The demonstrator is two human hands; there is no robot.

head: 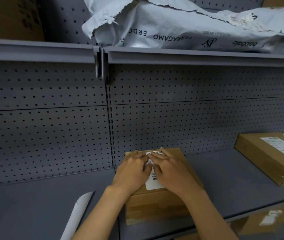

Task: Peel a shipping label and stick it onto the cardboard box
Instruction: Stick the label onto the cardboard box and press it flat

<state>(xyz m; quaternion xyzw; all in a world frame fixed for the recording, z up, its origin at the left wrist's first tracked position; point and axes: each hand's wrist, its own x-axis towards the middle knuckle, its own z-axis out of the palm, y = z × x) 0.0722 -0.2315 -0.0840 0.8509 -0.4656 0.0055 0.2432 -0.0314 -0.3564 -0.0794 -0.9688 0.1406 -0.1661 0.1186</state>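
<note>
Both hands, left hand [132, 170] and right hand [169, 168], lie flat with no grip closed on anything, pressing the white rectangular shipping label [154, 183] onto the brown cardboard box [155, 205] on the grey metal shelf [224, 184]; smoothing outward to its edges seems next.

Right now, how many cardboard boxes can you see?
3: one box under both hands, one at the right on the same shelf, one partly hidden on the shelf below. More may be hidden.
</note>
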